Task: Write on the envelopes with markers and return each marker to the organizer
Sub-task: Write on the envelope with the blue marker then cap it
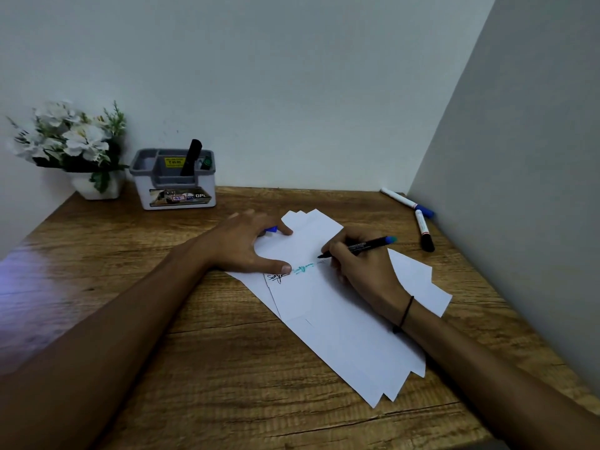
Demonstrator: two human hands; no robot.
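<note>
White envelopes [341,319] fanned on counter [162,287]; L hand [246,245] flat, fingers spread, pressing them; R hand [360,267] pinches marker [360,245], tip on paper.

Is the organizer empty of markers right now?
No: a black marker stands upright in the organizer, with a green-capped one beside it.

The worktop [227,352] is wood-grained with a slight sheen, glossier at the left edge where light reflects. The envelopes [341,319] are plain matt white paper. The organizer [173,180] is smooth plastic, grey over white, with a glossy label. The markers [422,228] have smooth plastic barrels. The walls [292,76] look matt.
</note>
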